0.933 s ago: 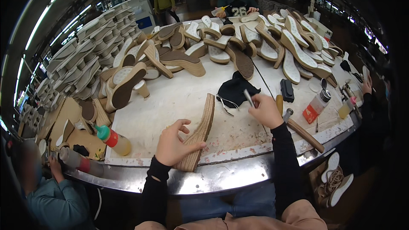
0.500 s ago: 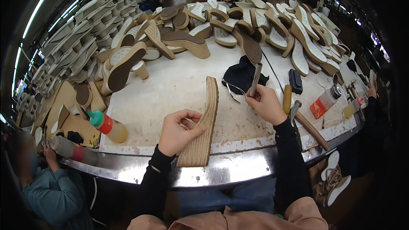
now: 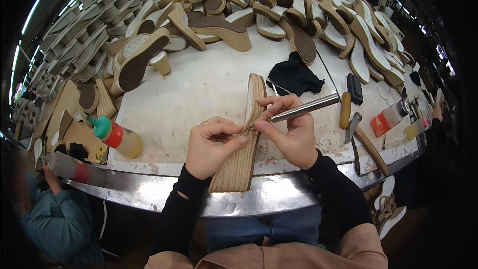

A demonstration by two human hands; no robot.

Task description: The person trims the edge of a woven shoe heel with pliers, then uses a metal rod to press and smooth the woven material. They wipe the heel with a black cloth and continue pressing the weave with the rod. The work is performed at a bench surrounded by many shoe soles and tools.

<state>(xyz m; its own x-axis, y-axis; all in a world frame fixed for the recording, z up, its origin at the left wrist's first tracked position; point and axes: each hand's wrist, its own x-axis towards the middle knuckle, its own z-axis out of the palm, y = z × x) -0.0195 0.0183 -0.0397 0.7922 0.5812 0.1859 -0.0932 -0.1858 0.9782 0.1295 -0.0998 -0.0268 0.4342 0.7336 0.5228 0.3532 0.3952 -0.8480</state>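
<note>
A tan rope-wrapped wedge sole (image 3: 242, 157) stands on its edge on the white worktable (image 3: 199, 89), its heel end over the table's near rim. My left hand (image 3: 211, 145) pinches its left side near the middle. My right hand (image 3: 291, 132) presses on its right side and holds a metal rod tool (image 3: 311, 108) whose tip meets the sole's edge. The rod's wooden handle end (image 3: 345, 110) points right.
A glue bottle with a green cap (image 3: 115, 135) lies to the left. A black cloth (image 3: 294, 77), a black block (image 3: 354, 88) and a hammer (image 3: 366, 142) lie to the right. Many wedge soles (image 3: 219, 27) are heaped at the back. Another person (image 3: 47, 209) sits lower left.
The sole has come closer and both hands have closed in on its middle. My right hand has swung the rod from upright to level, with its tip against the sole.
</note>
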